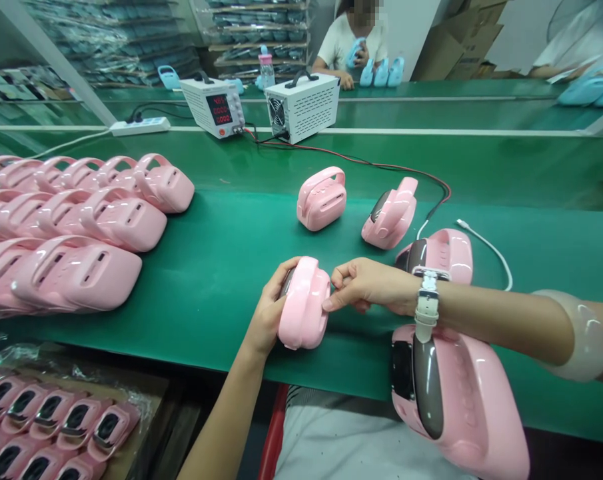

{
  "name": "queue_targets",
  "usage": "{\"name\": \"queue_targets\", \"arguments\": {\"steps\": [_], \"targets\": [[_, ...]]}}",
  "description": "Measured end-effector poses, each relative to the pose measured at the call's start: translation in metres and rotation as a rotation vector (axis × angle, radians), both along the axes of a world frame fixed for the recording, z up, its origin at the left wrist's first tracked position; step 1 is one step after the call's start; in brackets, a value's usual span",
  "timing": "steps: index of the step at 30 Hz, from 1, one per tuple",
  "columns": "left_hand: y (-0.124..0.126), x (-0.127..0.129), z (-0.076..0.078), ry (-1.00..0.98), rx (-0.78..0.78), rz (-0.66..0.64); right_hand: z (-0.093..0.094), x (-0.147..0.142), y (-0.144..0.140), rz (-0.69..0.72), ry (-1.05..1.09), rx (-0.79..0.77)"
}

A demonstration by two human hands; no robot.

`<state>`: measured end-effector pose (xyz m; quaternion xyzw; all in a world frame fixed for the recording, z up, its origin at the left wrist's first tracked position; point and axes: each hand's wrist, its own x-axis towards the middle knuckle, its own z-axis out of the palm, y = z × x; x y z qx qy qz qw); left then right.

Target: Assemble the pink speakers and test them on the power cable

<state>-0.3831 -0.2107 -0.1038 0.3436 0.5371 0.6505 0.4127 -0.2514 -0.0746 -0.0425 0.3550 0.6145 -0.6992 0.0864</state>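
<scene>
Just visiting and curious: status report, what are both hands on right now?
Left hand grip wraps pink device. Right hand fingertips touch its side. It rests on green belt. More pink devices stacked left, clear of hands.

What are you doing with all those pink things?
A person's left hand holds a pink plastic handled case upright on the green conveyor belt, while the right hand pinches its edge. More pink cases sit in rows to the left, and a white power supply box with red digits stands behind. Another person sits across the table.
</scene>
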Motion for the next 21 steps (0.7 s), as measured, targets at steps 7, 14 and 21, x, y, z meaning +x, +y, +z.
{"name": "queue_targets", "arguments": {"steps": [7,14,21], "targets": [[-0.002,0.004,0.003,-0.124,0.022,0.016,0.0,0.002,0.007,0.099,0.003,-0.12],[-0.001,0.004,0.001,-0.111,0.031,0.027,-0.002,0.004,0.003,0.068,0.034,-0.031],[0.0,0.003,-0.001,-0.018,0.069,0.096,0.001,0.001,-0.004,0.008,0.087,0.082]]}}
